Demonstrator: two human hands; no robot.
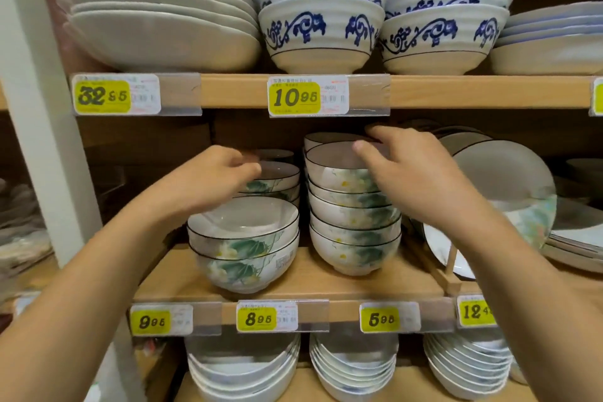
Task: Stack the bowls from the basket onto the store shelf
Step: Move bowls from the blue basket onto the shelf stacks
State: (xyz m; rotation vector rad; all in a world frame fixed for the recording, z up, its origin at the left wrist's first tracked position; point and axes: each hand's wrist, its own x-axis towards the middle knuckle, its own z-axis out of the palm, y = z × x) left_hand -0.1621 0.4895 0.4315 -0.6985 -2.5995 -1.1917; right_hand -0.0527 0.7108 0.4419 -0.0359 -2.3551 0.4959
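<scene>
White bowls with green leaf print and dark rims stand on the middle shelf (326, 274). A tall stack (354, 222) rises at the centre. My right hand (411, 179) is on the right rim of its top bowl (329, 161), with the thumb inside and the fingers over the far edge. A short stack of two larger bowls (243, 248) sits at the front left, and a lower stack (279, 178) stands behind it. My left hand (212, 179) hovers by that rear stack, fingers loosely curled at its rim and holding nothing. The basket is out of view.
Just above my hands is the upper shelf board (456, 91), loaded with blue-patterned bowls (321, 29) and white plates (156, 10). A large plate (502, 179) leans on a wooden stand to the right. More white bowls (352, 365) fill the bottom shelf. A white post (42, 108) stands on the left.
</scene>
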